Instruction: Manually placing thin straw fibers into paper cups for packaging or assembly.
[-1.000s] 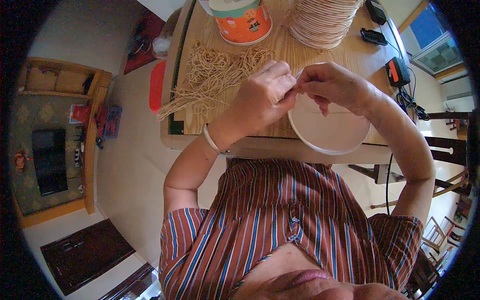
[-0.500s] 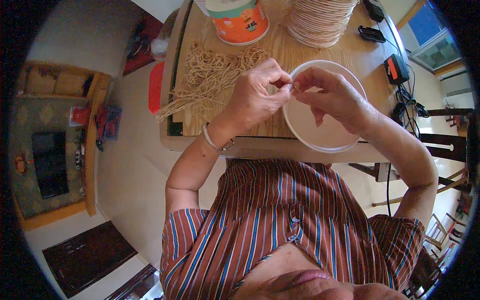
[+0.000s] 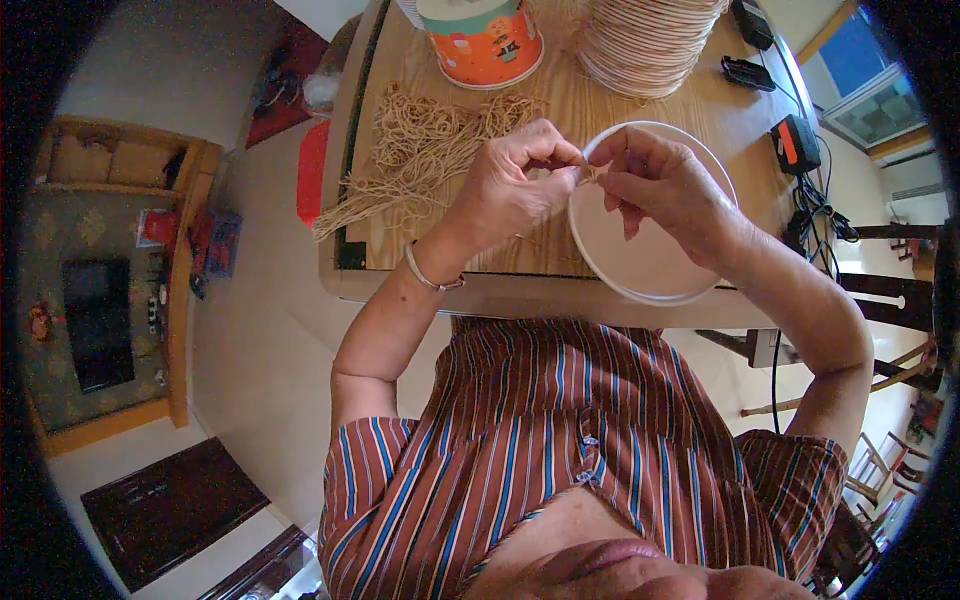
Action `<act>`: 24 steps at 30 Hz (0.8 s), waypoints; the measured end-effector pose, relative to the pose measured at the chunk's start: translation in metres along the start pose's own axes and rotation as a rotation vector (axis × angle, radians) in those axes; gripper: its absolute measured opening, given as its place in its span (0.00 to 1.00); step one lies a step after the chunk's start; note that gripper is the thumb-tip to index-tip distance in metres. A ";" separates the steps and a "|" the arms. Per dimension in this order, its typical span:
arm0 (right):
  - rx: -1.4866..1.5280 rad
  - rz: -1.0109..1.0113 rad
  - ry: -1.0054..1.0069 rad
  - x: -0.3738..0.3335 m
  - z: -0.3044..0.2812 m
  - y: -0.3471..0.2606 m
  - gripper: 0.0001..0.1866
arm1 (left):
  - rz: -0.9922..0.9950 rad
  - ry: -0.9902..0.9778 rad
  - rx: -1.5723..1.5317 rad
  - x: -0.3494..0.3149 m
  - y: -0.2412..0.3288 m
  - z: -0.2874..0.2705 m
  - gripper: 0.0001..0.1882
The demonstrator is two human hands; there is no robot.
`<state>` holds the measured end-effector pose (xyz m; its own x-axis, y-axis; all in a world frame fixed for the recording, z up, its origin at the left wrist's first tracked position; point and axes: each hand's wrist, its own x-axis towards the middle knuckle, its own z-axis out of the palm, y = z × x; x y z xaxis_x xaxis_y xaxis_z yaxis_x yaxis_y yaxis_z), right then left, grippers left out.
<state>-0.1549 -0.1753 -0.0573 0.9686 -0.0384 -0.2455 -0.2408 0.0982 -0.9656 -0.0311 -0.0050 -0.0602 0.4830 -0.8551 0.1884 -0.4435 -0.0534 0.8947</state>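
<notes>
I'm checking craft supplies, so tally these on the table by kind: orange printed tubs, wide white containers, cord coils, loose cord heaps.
Orange printed tub: 1
Wide white container: 1
Cord coil: 1
Loose cord heap: 1
Total: 4

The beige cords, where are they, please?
In the head view, the beige cords lie upper left on the table, below the orange tub, beside the left hand.

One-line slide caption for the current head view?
Left hand and right hand pinch something small over a round white container, beside tangled beige cords on a wooden table.
</notes>
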 end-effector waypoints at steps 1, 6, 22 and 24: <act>-0.027 -0.034 0.014 0.001 0.000 0.001 0.08 | -0.006 -0.003 -0.007 0.000 0.000 0.000 0.03; -0.155 -0.235 0.087 0.004 0.003 0.009 0.10 | 0.019 0.000 -0.040 0.001 -0.003 0.000 0.04; -0.324 -0.119 0.064 0.005 0.001 -0.009 0.06 | 0.065 -0.051 0.003 0.003 -0.004 -0.002 0.04; -0.312 -0.088 0.039 0.007 -0.002 -0.010 0.07 | 0.065 -0.052 -0.001 0.003 -0.006 -0.002 0.04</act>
<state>-0.1459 -0.1786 -0.0492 0.9850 -0.0717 -0.1570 -0.1690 -0.2167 -0.9615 -0.0256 -0.0062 -0.0640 0.4132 -0.8824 0.2249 -0.4721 0.0036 0.8816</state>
